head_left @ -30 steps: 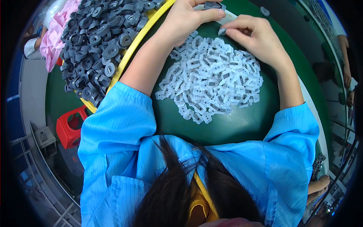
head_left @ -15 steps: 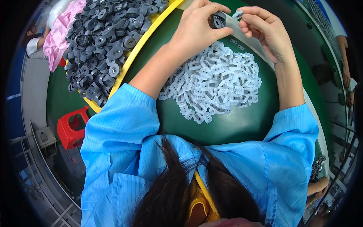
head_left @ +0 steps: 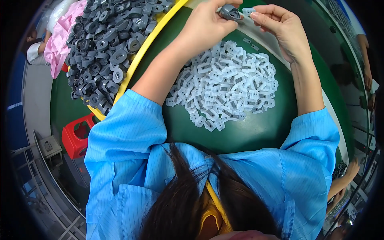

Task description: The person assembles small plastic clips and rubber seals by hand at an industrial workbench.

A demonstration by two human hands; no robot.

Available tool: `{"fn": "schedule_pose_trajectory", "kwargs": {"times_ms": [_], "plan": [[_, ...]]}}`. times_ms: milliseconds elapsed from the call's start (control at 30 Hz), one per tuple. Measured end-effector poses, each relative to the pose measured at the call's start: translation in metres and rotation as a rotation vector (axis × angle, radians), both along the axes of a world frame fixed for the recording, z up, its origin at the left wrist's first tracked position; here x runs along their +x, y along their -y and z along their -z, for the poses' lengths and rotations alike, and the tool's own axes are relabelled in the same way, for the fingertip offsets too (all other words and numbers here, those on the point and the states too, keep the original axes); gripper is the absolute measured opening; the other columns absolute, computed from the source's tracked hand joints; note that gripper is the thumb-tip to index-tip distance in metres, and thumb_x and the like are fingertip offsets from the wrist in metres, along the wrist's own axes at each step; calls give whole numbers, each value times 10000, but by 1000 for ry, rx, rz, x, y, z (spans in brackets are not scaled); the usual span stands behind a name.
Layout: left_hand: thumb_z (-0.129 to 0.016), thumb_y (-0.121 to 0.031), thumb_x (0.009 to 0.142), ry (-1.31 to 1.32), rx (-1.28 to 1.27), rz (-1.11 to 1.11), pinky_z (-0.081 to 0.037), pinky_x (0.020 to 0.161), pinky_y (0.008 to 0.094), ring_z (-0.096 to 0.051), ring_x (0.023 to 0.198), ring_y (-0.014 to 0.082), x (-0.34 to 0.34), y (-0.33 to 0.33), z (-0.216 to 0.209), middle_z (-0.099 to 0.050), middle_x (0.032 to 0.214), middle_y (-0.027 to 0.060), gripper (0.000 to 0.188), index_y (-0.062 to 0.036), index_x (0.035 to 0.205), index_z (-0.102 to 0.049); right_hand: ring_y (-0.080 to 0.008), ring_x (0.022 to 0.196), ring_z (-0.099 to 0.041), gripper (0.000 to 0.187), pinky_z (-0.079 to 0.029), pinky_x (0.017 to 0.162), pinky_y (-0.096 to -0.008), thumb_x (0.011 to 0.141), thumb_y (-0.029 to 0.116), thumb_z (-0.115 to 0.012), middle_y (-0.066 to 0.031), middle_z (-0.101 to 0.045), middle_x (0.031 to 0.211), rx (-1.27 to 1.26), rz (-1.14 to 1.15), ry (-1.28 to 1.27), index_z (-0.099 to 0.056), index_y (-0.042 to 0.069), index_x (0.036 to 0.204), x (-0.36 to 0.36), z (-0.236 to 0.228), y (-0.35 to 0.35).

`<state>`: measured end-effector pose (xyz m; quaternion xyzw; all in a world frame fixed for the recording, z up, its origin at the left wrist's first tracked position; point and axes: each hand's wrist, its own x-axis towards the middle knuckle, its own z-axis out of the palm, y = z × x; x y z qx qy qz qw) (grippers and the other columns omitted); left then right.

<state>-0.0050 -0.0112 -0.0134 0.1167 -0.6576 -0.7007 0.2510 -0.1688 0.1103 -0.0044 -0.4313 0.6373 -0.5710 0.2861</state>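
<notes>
My left hand (head_left: 209,25) grips a dark grey plastic housing (head_left: 229,13) with a rounded shape, its opening turned to the right. Just right of it, my right hand (head_left: 279,25) pinches a small translucent white plastic clip (head_left: 248,11) between thumb and forefinger. A narrow gap separates clip and housing. Below both hands, a heap of similar translucent clips (head_left: 224,86) lies on the green tabletop (head_left: 256,134). Two more small pieces (head_left: 251,44) lie apart, at the far side of that heap.
To the left, a yellow-rimmed tray (head_left: 138,60) holds a pile of dark grey housings (head_left: 106,44). Pink cloth (head_left: 62,36) lies beyond it. A red stool (head_left: 77,136) stands at left. Another person's arm (head_left: 343,182) shows at the lower right, near dark small parts.
My left hand has tilted the housing so its opening faces right instead of toward me. The clip in my right hand has turned and shifted slightly left, closer to the housing.
</notes>
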Motion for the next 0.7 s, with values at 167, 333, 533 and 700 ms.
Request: {"fn": "schedule_pose_trajectory", "kwargs": {"times_ms": [167, 333, 533, 700], "plan": [[-673, 61, 784, 59, -504, -204, -536, 761, 286, -660, 887, 194, 4, -8, -1, -622, 1001, 149, 394, 4, 1157, -559, -44, 643, -492, 194, -356, 566, -188, 796, 226, -776, 10, -644, 761, 95, 46, -85, -728, 50, 859, 13, -5, 0], [-694, 63, 734, 19, -763, -312, -532, 722, 312, -634, 833, 258, 4, -11, -8, -577, 938, 130, 317, 2, 1021, -572, -83, 643, -585, 104, -469, 602, -219, 815, 71, -721, -41, -664, 734, 154, 66, 64, -684, -27, 821, 33, -25, 6], [-702, 62, 716, -18, -856, -246, -479, 693, 301, -588, 823, 260, 3, -13, -14, -535, 891, 121, 276, -3, 947, -565, -68, 606, -553, 123, -450, 569, -220, 819, 93, -723, -31, -649, 699, 185, -29, 6, -684, -22, 797, 27, -27, 3], [-719, 47, 702, -102, -883, -275, -470, 729, 344, -588, 849, 286, 2, -12, -16, -561, 919, 137, 308, -17, 963, -568, -75, 631, -578, 140, -466, 579, -201, 824, 68, -716, -35, -656, 755, 41, 4, 203, -675, -24, 921, 32, -19, 9]]}}
